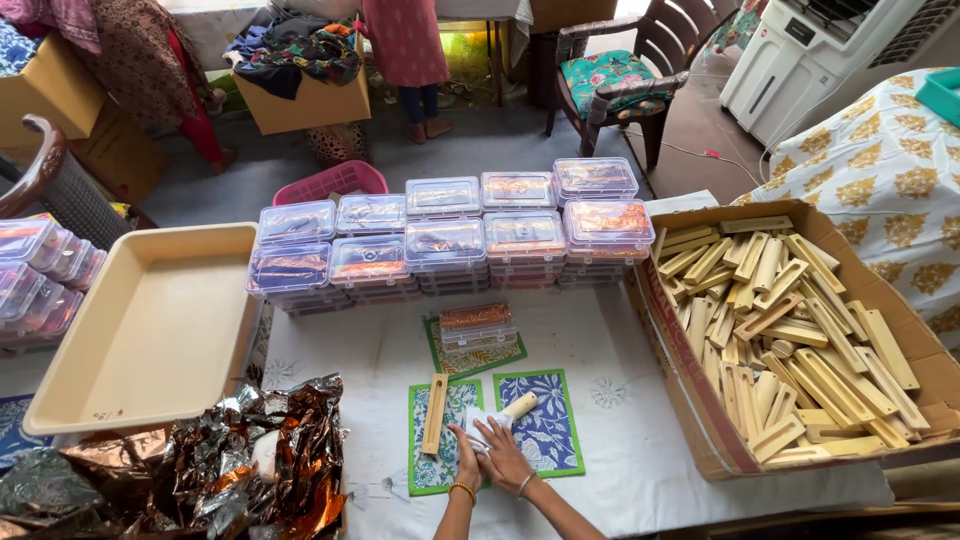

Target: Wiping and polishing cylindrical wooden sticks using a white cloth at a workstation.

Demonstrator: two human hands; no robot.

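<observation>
Under both hands point(490, 455), white cloth point(482, 420) partly hidden, wooden roller point(520, 405) end covered

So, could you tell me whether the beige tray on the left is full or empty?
Empty: the beige tray shows only its bare inside, beside the crumpled foil.

Blue floral green-edged card point(545, 425); cream tray point(150, 330); pink basket point(330, 182).

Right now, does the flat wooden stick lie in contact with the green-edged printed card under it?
Touching. The head view shows the wooden stick lying flat across the left printed card, with no gap visible.
</observation>
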